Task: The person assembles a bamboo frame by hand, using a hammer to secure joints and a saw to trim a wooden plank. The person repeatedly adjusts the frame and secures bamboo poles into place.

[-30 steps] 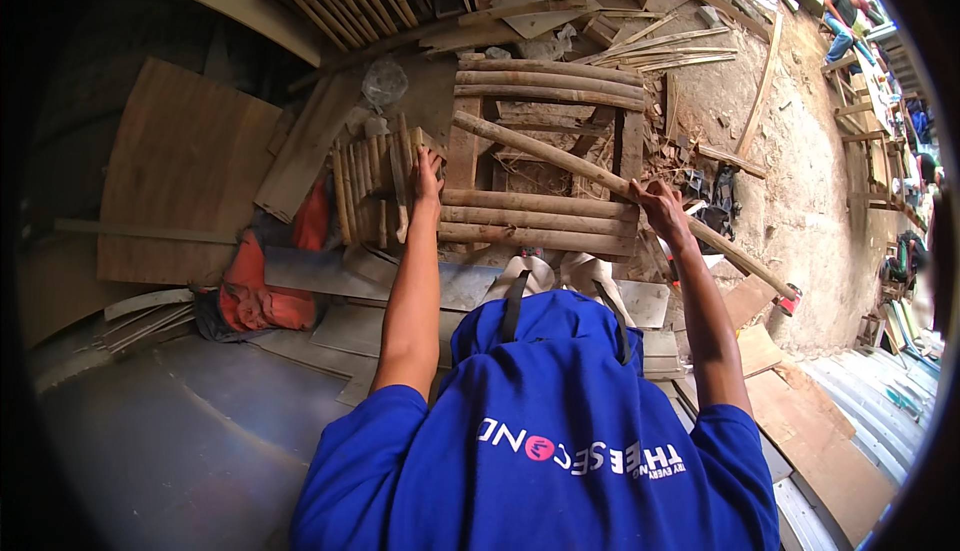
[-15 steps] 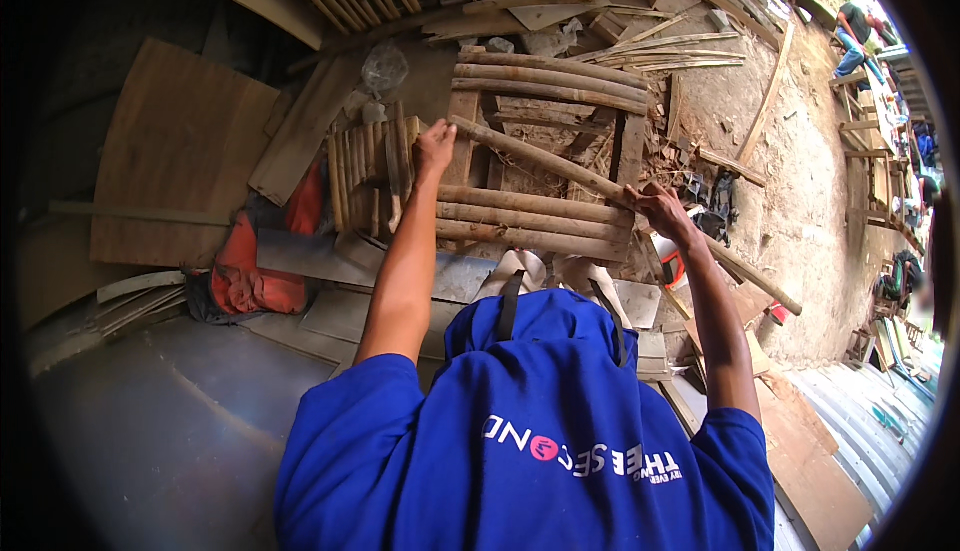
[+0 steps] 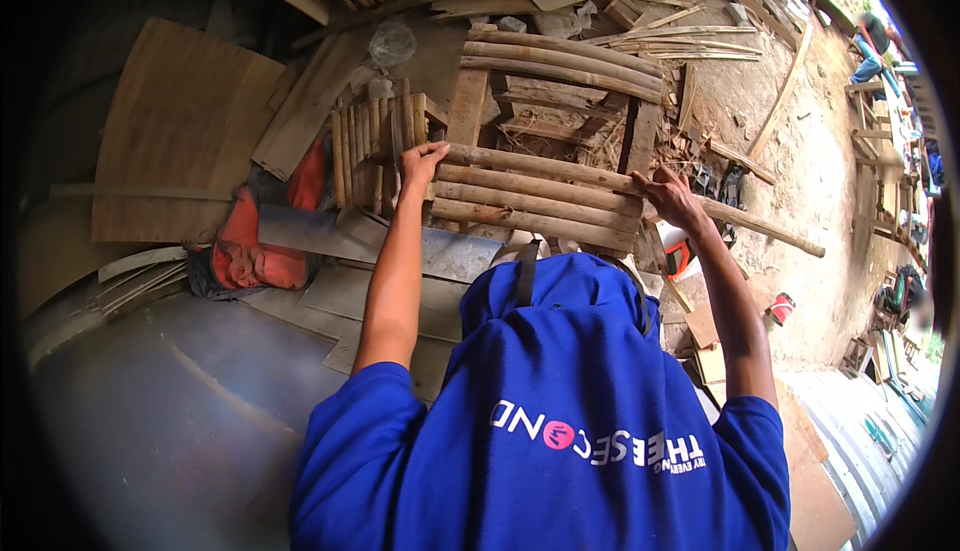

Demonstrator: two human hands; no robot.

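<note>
A long, thin round pole (image 3: pixel 545 164) lies crosswise over a wooden frame, alongside several similar poles (image 3: pixel 535 197) on its near side. My left hand (image 3: pixel 424 163) pinches its left end, at the frame's left side. Further along, my right hand (image 3: pixel 672 200) is closed around the pole near the frame's right side, and the pole's free end sticks out well beyond. The frame's side boards (image 3: pixel 467 111) show in the gap between the near poles and the far poles (image 3: pixel 562 66). What fastens the poles cannot be seen.
A smaller slatted piece (image 3: pixel 368 146) stands to the left, near orange cloth (image 3: pixel 262 251) and a plywood sheet (image 3: pixel 170 141). Wood strips (image 3: pixel 690 43) litter the far ground. To the right are an orange-and-white object (image 3: pixel 682 259), a red can (image 3: pixel 780 309) and a distant person (image 3: pixel 868 51).
The pole has swung from a slant across the frame's gap to nearly parallel with the near poles. My left hand came nearer with its end; both hands keep their hold.
</note>
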